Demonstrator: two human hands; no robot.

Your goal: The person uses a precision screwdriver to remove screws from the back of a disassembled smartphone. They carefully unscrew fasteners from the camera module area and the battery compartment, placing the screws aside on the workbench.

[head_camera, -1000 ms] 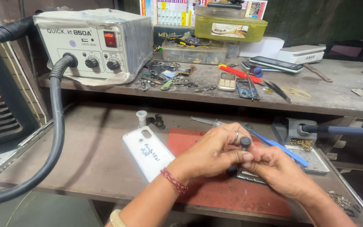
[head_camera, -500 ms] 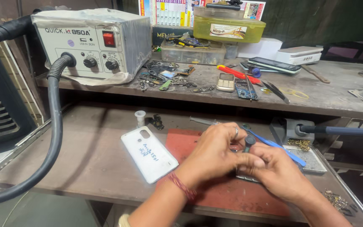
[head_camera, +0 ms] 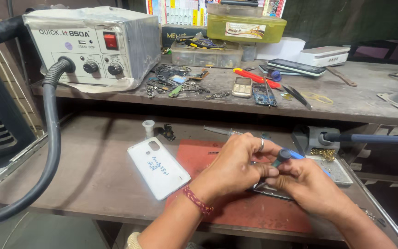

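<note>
On the near bench, both hands meet over the mat [head_camera: 236, 212]: the left hand [head_camera: 236, 168] lies left of and touching the right hand [head_camera: 307, 184], with a screwdriver [head_camera: 279, 157] upright between them and what seems to be an opened phone [head_camera: 272, 190] under them. The phone back cover [head_camera: 158, 168] lies just left of the hands, half on the mat's left edge, and a small tube [head_camera: 149, 127] stands behind it. On the far shelf, the hot-air station [head_camera: 93, 48] sits left, its hose [head_camera: 47, 152] dropping near-left, with a keypad phone [head_camera: 242, 86] to its right.
</note>
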